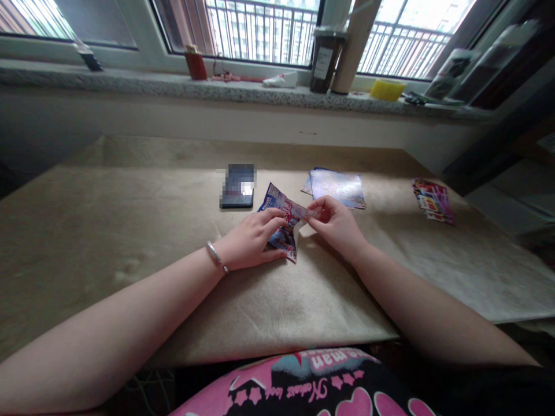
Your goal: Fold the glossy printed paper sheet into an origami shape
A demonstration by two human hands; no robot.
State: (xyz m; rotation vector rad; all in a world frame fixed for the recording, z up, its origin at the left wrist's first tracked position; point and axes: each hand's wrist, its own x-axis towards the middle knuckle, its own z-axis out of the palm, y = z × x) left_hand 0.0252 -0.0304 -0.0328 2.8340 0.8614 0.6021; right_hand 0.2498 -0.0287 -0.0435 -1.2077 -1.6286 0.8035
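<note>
A small printed packet (pixel 289 215) in blue, red and purple lies at an angle on the table in the middle of the head view. My left hand (pixel 254 234), with a silver bangle at the wrist, grips its left part between thumb and fingers. Its right end is pinched between the thumb and fingertips of my right hand (pixel 333 222), and the packet is drawn to a narrow, creased point there. Whether it is torn open I cannot tell.
A dark phone (pixel 238 188) lies beyond my left hand. Glossy blue-and-white sheets (pixel 338 188) lie behind my right hand, and colourful printed packets (pixel 432 200) farther right. The windowsill (pixel 143 84) holds a red container (pixel 196 63), a dark jar (pixel 323 60) and a yellow block (pixel 387 89).
</note>
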